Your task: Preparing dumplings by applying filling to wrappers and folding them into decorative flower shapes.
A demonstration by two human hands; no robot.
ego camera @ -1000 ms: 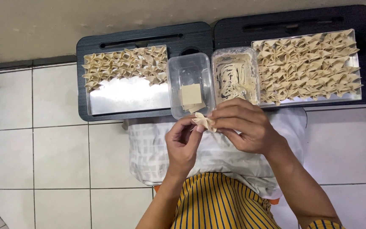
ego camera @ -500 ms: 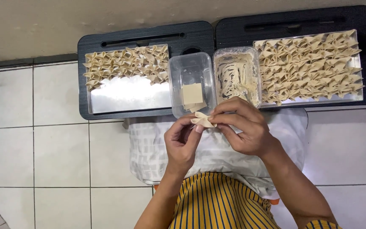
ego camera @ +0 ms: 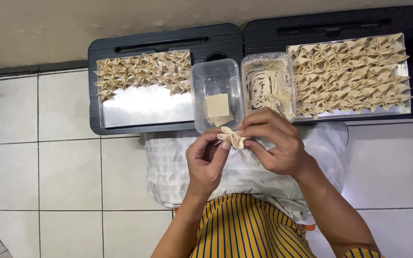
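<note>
Head view: a folded dumpling (ego camera: 232, 137) is still pinched between left hand (ego camera: 206, 160) and right hand (ego camera: 273, 143) fingers, barely shifted.

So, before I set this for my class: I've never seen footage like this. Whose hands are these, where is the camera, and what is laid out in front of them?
There is no machine here. The camera is worn on a person's head and looks straight down, so you see that person's own two bare hands from above, over a lap in yellow striped cloth with a pale cloth spread across it.

The left hand and the right hand together pinch one small folded dumpling of pale dough.

Beyond the hands, on a tiled floor, stand two dark low tables. The left metal tray is partly filled with folded dumplings; the right metal tray is nearly full. Between them sit a clear tub holding square wrappers and a second tub smeared with pale filling.
</note>
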